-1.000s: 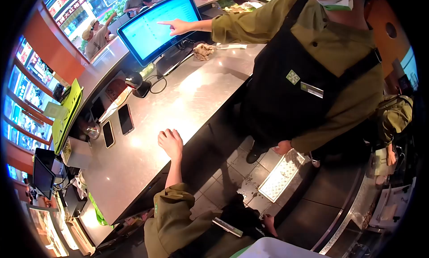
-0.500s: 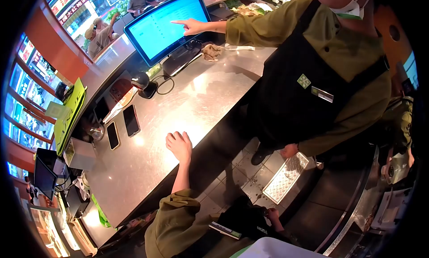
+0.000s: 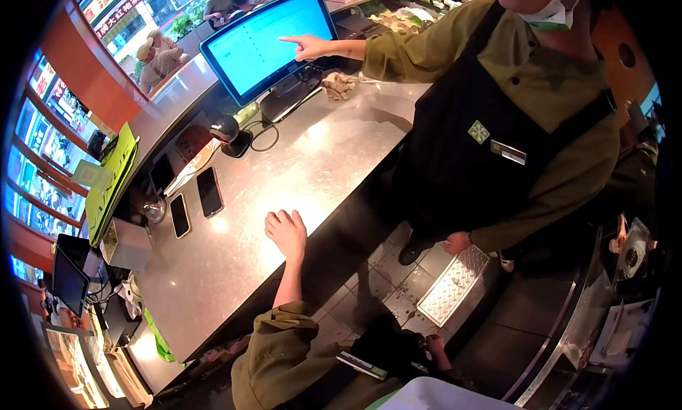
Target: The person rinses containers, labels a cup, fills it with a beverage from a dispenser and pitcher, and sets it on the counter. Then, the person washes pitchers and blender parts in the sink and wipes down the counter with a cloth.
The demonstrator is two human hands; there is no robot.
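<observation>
The left hand (image 3: 285,234) is resting on the desk (image 3: 192,275), loosely open, empty, right of a phone (image 3: 209,192); the right hand (image 3: 436,347) is showing nearer, grip unclear.

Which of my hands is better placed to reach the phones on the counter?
Probably your left hand: it's at the counter, nearer the phones; your right hand is down by your body.
</observation>
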